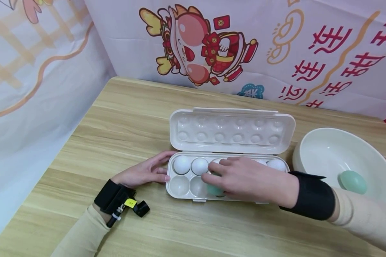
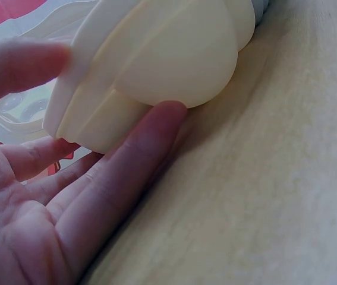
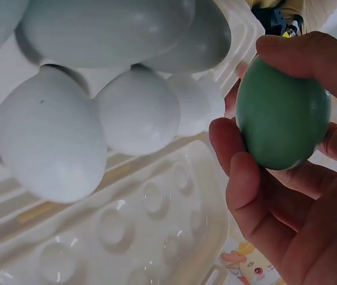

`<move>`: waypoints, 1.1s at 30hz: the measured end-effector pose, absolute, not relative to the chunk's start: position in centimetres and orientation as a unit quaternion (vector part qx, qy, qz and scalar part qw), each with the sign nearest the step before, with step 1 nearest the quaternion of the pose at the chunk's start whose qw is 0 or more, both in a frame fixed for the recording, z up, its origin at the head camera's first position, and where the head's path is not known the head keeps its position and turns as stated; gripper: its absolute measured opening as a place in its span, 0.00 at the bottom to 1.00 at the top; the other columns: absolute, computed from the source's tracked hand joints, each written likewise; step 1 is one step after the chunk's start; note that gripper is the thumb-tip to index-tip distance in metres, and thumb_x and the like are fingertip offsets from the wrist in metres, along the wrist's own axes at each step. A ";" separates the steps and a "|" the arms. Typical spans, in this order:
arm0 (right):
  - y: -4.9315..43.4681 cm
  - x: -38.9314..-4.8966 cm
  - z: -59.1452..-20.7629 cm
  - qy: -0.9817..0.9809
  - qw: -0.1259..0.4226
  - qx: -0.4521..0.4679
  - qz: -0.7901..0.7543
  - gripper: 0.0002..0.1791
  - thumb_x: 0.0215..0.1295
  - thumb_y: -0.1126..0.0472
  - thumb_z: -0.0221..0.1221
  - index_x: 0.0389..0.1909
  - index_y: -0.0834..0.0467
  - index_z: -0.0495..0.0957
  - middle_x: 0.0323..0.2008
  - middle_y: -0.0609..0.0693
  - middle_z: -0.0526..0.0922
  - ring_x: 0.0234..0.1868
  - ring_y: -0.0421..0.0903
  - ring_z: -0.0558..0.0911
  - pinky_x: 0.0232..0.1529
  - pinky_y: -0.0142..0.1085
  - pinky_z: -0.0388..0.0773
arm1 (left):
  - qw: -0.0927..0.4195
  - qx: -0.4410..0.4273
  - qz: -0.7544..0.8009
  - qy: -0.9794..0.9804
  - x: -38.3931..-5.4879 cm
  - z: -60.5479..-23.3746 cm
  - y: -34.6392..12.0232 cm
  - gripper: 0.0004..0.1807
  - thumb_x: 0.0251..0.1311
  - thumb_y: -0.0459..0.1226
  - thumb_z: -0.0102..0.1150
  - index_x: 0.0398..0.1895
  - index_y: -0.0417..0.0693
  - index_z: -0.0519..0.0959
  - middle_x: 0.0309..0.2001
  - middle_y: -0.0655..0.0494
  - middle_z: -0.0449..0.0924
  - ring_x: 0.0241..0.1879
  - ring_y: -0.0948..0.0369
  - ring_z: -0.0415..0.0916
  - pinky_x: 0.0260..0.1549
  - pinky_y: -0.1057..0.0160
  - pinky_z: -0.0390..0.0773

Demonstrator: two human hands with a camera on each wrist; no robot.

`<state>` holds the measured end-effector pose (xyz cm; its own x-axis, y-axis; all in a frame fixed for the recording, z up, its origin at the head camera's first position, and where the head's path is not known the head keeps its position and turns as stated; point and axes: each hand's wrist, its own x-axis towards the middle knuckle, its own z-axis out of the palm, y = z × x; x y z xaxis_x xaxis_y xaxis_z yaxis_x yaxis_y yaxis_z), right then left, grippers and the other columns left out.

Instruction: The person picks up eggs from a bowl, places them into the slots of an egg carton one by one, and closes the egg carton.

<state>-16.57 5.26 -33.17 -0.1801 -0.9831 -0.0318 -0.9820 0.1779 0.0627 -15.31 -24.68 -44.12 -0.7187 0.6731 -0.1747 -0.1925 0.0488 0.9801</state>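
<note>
At my far left, a printed cloth [image 1: 38, 82] hangs beside the wooden counter [image 1: 61, 178]. My left hand [image 1: 143, 172] comes next, a black wrist strap [image 1: 107, 196] behind it. Its fingers [image 2: 120, 172] are loosely spread rather than clenched, resting against the left end of the egg carton [image 1: 179, 185]; one fingertip touches the underside of a cup. The carton sits on the counter, its lid [image 1: 228, 130] tipped back behind it. White eggs [image 1: 182, 164] line the back row, and at the left of the front row two cups show their bare hollows.

Just right of those, my right hand [image 1: 249, 178] is over the front row, its fingers [image 3: 243, 178] curled round a green egg [image 3: 284, 113] (whether the shell touches the carton, I cannot tell). Bluish-grey eggs [image 3: 109, 29] sit in the same row, mostly behind my hand in the head view. A second black strap [image 1: 312, 198] circles my right wrist, ahead of a cream sleeve [image 1: 366, 214]. At the far right stands a cream bowl [image 1: 334, 141], near the carton, with a pale green egg [image 1: 353, 181] lying inside it.
</note>
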 end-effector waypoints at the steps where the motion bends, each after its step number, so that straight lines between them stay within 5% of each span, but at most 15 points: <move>1: 5.1 -16.5 -33.3 -0.765 0.014 0.642 -0.037 0.22 0.53 0.55 0.64 0.48 0.52 0.69 0.34 0.47 0.75 0.30 0.45 0.76 0.27 0.38 0.78 | 0.327 0.185 0.664 0.646 -15.3 -44.1 -24.7 0.37 0.59 0.28 0.53 0.69 0.52 0.49 0.68 0.40 0.49 0.55 0.47 0.70 0.48 0.58 0.75; 14: 2.9 -16.1 -35.2 -0.765 0.039 0.642 -0.035 0.19 0.54 0.51 0.63 0.44 0.51 0.68 0.25 0.46 0.75 0.22 0.45 0.74 0.21 0.35 0.75 | 0.332 0.176 0.657 0.654 -15.4 -43.8 -24.7 0.38 0.59 0.30 0.54 0.70 0.53 0.49 0.69 0.40 0.48 0.55 0.47 0.70 0.48 0.59 0.76; 27: 1.7 -16.0 -36.3 -0.739 0.120 0.660 -0.064 0.12 0.52 0.65 0.59 0.38 0.49 0.74 0.25 0.46 0.77 0.25 0.43 0.75 0.24 0.34 0.76 | 0.334 0.173 0.660 0.650 -15.3 -43.9 -24.7 0.38 0.59 0.30 0.55 0.70 0.54 0.49 0.69 0.40 0.48 0.55 0.48 0.70 0.48 0.60 0.75; 33: 1.3 -15.7 -36.5 -0.718 0.153 0.670 -0.111 0.10 0.52 0.61 0.59 0.36 0.47 0.75 0.26 0.44 0.76 0.27 0.42 0.73 0.25 0.31 0.74 | 0.333 0.178 0.664 0.645 -15.4 -44.0 -24.8 0.38 0.59 0.29 0.54 0.70 0.52 0.48 0.69 0.39 0.48 0.56 0.48 0.70 0.47 0.60 0.76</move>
